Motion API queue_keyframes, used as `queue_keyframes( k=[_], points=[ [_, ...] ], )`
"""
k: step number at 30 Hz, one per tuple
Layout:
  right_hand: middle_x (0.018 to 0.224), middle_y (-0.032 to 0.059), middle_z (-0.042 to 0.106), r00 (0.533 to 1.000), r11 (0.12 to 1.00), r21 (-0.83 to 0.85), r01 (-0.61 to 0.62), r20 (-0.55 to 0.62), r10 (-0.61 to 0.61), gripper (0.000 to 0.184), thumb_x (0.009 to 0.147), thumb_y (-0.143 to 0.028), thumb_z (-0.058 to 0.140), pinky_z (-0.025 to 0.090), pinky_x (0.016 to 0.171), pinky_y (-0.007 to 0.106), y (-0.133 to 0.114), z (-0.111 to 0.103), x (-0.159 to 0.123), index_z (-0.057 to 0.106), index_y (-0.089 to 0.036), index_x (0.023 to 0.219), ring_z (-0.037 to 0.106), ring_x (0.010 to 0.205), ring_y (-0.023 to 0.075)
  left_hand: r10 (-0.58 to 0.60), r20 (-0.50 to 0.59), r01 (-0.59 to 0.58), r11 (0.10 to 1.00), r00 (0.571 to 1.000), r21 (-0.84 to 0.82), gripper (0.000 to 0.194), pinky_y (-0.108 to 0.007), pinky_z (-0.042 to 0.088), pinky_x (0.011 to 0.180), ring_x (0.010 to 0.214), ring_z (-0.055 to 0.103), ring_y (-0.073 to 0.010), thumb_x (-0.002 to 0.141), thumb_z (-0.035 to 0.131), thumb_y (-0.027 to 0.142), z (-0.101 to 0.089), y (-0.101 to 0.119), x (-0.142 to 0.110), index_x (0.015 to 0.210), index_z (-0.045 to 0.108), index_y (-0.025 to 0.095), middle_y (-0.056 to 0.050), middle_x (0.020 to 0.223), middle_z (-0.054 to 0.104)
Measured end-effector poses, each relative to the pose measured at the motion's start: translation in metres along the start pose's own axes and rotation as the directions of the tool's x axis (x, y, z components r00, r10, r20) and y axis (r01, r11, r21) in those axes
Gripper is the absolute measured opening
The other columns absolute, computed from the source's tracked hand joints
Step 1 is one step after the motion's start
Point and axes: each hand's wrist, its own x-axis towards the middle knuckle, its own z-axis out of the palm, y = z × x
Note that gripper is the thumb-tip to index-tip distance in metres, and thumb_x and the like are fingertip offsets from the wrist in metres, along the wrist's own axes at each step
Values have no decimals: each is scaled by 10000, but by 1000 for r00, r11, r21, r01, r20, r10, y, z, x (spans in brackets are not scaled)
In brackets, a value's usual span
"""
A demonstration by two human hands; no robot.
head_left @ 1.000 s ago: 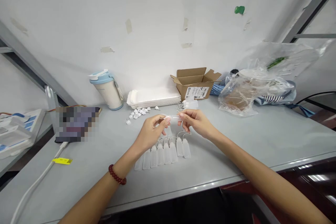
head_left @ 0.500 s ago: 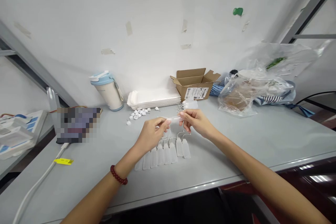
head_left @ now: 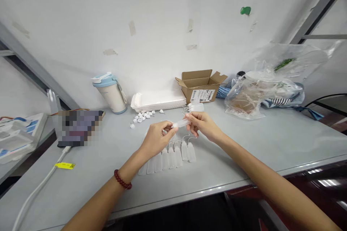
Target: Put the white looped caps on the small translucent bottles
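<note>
A small translucent squeeze bottle [head_left: 182, 123] is held level above the table between my two hands. Thumb and fingers of my left hand [head_left: 157, 137] pinch its neck end. My right hand [head_left: 202, 124] grips the other end. Just below lie several similar squeeze bottles [head_left: 165, 160] in a row, some with thin bent tubes at their tops, partly hidden by my left hand. Another few bottles with tubes [head_left: 197, 107] lie behind my right hand. Several small white caps with thin needle-like tips [head_left: 143, 116] are scattered left of centre.
At the back are a blue-lidded cup [head_left: 111, 94], a stack of white trays [head_left: 159, 101] and an open cardboard box [head_left: 202, 88]. Plastic bags [head_left: 249, 97] lie on the right. A phone-like blurred device [head_left: 81, 128] with a white cable [head_left: 40, 189] sits left on the grey table [head_left: 271, 140].
The bottle has tilted slightly, its neck end now lower. My left fingers have shifted a little around the neck, while the right hand stays in almost the same place.
</note>
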Motion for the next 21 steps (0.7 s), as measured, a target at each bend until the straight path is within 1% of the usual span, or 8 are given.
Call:
queue_keyframes(
  k=[4, 7, 10, 13, 15, 19, 21],
  points=[
    [553, -34, 569, 997, 992, -106, 70, -24, -73, 378, 818, -523, 513, 320, 315, 187, 2, -1, 0, 563, -154, 879, 429, 311, 55, -83, 68, 91, 989, 994, -115, 286, -221, 445, 565, 633, 579, -133, 843, 518, 401, -2, 2, 1, 758, 638, 156, -23, 720, 648],
    [609, -31, 563, 989, 977, -158, 146, 11, -146, 348, 804, -471, 557, 362, 372, 198, 2, 0, -1, 576, -161, 959, 479, 388, 69, -143, 95, 160, 966, 985, -204, 316, -215, 442, 546, 585, 560, -116, 836, 527, 423, -6, 5, 2, 709, 617, 147, -20, 683, 629],
    [597, -41, 512, 980, 959, -201, 198, 48, -192, 339, 792, -419, 582, 392, 446, 214, 1, 2, -3, 585, -154, 1005, 494, 463, 84, -172, 119, 198, 941, 978, -273, 309, -206, 434, 519, 540, 524, -97, 820, 552, 414, -8, 7, 3, 691, 609, 139, -12, 643, 606],
    [548, -53, 459, 981, 951, -238, 196, 48, -190, 327, 801, -424, 559, 355, 458, 219, -1, 3, -5, 602, -137, 953, 442, 457, 80, -171, 111, 198, 926, 979, -320, 269, -204, 436, 512, 538, 507, -91, 794, 590, 390, -8, 8, 4, 724, 621, 133, -4, 638, 586],
    [520, -58, 424, 984, 951, -256, 175, 38, -171, 345, 799, -460, 548, 322, 454, 220, -3, 3, -6, 609, -134, 893, 405, 453, 80, -172, 81, 189, 927, 982, -324, 237, -204, 437, 511, 550, 506, -94, 770, 620, 367, -7, 7, 4, 755, 628, 130, 2, 635, 573],
    [504, -56, 410, 990, 951, -275, 141, 11, -143, 371, 803, -497, 528, 302, 457, 223, -4, 2, -7, 608, -136, 832, 380, 457, 82, -132, 10, 128, 939, 991, -320, 203, -207, 456, 542, 645, 539, -116, 731, 662, 328, -5, 5, 3, 791, 643, 135, -20, 728, 607],
    [517, -53, 424, 988, 951, -273, 148, -1, -154, 357, 807, -481, 525, 310, 460, 223, -3, 2, -6, 606, -136, 849, 393, 461, 84, -139, 35, 143, 933, 990, -331, 227, -209, 462, 538, 658, 553, -124, 753, 638, 355, -5, 6, 4, 797, 650, 133, -31, 743, 620]
  ],
)
